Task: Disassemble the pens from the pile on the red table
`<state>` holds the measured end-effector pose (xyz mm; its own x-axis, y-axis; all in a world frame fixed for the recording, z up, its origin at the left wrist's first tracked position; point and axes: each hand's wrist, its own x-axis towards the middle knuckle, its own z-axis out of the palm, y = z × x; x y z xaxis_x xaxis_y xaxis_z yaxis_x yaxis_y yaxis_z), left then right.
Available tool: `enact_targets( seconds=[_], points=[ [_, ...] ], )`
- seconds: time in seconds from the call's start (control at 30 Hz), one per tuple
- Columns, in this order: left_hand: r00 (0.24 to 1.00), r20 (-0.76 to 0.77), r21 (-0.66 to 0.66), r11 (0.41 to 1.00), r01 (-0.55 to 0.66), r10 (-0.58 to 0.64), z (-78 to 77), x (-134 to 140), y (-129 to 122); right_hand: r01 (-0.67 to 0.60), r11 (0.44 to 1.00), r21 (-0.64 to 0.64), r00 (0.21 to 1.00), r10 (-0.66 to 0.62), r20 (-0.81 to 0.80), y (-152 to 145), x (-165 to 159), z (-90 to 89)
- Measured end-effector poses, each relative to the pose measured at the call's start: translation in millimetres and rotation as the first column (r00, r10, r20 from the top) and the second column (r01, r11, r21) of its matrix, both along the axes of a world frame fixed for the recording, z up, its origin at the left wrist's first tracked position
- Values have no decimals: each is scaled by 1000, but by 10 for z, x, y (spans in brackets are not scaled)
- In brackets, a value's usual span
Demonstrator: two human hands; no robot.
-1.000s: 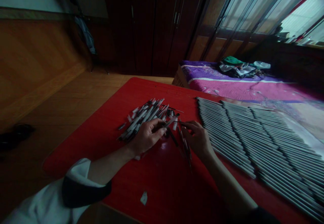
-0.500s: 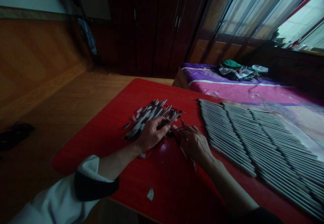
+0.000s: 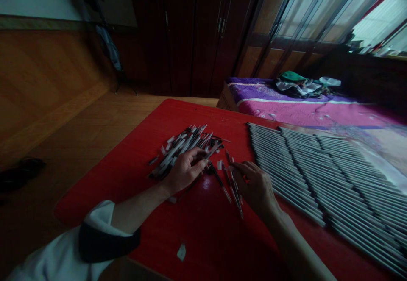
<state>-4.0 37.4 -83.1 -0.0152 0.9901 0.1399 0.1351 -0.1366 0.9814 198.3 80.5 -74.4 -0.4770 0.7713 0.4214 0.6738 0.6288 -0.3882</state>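
Note:
My left hand [image 3: 188, 167] is closed around a slim, clear pen barrel [image 3: 213, 149] that points up and to the right. Under and behind it lies a loose pile of pen parts [image 3: 181, 143], white, clear and black. My right hand [image 3: 254, 183] is pinched at the fingertips, with a small pale piece [image 3: 230, 167] at their tips that is too blurred to name. Between the hands, several thin pens or refills [image 3: 233, 190] lie on the red table [image 3: 203, 238], beside a small clear piece [image 3: 219, 165].
To the right, long rows of neatly aligned pale sticks with black ends [image 3: 318, 179] cover the table. A white scrap [image 3: 181, 252] lies near the front edge. Beyond stand a bed with a purple and pink cover [image 3: 286, 108] and dark wardrobes [image 3: 197, 39].
My right hand has drawn slightly right, away from my left hand. The thin dark stick between the hands no longer shows there. My left hand keeps the barrel, slightly further left.

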Motion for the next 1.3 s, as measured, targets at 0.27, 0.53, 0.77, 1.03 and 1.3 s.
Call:
enact_targets(
  seconds=[0.27, 0.53, 0.77, 1.03, 1.3],
  points=[
    [983, 183, -13, 1000, 28, -25, 36, 23, 1, -192, 800, -568, 765, -241, -598, -12, -24, 17],
    [859, 507, -82, 996, -41, 77, 89, 11, 23, -367, 630, -684, 669, -332, -665, -86, -130, 46],
    [746, 655, -159, 987, -22, 122, 52, -47, 46, -358, 623, -695, 652, -366, -664, -131, -181, 13],
    [738, 662, -138, 989, -49, 128, 69, 19, 37, -330, 630, -704, 624, -414, -663, -130, -208, 7],
    [742, 662, -129, 991, -25, 104, 76, 54, 17, -355, 615, -704, 608, -421, -674, -129, -214, -8]
  ],
)
